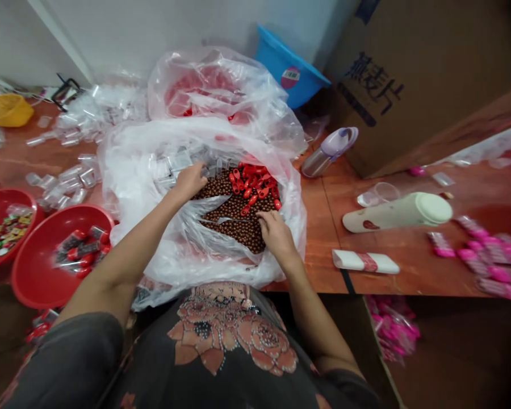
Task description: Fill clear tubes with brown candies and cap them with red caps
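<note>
A white plastic bag (132, 153) lies wide open on the table, holding many small brown balls (238, 230), a heap of red plastic spoon-shaped pieces (255, 179) and several clear plastic boxes (179, 162). My left hand (190, 180) is at the left edge of the balls, beside the clear boxes. Its fingers are bent together, and what they may hold is hidden. Over the right side of the balls, just below the red pieces, my right hand (276, 234) has its fingers curled in. I cannot make out anything between them.
Red bowls (29, 284) with wrapped sweets and filled red-capped containers stand at left, near loose clear boxes (70, 184). Behind are another bag (259, 91) and a blue basin (293, 74). At right are bottles (392, 213), a white roll (353, 261), pink-capped packs (498, 258) and a carton (417, 68).
</note>
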Demonstrator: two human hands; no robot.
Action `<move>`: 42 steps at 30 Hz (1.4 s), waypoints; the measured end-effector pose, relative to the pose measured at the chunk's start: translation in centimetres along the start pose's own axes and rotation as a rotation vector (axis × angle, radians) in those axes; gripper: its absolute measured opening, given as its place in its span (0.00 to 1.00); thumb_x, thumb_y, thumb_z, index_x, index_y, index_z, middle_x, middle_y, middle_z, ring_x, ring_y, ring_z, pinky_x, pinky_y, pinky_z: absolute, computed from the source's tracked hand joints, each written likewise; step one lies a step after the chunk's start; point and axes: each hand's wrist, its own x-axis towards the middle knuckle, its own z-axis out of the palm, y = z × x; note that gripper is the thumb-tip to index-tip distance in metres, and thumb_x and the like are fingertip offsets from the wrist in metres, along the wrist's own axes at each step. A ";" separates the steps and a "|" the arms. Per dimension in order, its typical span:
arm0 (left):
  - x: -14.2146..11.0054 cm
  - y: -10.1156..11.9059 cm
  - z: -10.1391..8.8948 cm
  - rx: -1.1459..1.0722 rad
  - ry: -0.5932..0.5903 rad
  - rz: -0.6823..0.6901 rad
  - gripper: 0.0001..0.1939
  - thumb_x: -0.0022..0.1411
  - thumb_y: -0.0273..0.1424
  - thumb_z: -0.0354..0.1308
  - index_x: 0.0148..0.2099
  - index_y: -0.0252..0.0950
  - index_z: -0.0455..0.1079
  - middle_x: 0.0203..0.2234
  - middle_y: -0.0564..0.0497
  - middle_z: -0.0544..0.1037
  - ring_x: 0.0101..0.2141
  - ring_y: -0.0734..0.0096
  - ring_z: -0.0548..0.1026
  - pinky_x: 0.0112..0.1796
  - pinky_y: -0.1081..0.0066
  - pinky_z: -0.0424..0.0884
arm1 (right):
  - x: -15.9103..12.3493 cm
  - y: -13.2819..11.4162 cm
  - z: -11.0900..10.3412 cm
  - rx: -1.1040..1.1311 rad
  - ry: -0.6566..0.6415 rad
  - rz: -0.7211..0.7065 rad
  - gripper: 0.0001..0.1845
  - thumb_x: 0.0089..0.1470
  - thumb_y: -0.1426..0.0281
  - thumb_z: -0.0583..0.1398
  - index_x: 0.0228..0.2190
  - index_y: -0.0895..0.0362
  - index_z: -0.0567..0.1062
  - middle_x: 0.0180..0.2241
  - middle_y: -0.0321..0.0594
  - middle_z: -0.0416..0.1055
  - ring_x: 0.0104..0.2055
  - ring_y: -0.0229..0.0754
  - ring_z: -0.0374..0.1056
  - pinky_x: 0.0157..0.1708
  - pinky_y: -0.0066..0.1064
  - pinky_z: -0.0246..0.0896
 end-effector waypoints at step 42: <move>-5.5 9.8 9.1 -1.466 -0.321 -0.078 0.22 0.46 0.32 0.71 0.45 0.32 0.75 0.37 0.48 0.81 0.36 0.69 0.77 0.45 0.64 0.73 | -5.5 0.7 -0.7 0.353 -0.012 -0.010 0.21 0.64 0.66 0.53 0.58 0.49 0.70 0.43 0.43 0.70 0.47 0.45 0.69 0.51 0.43 0.69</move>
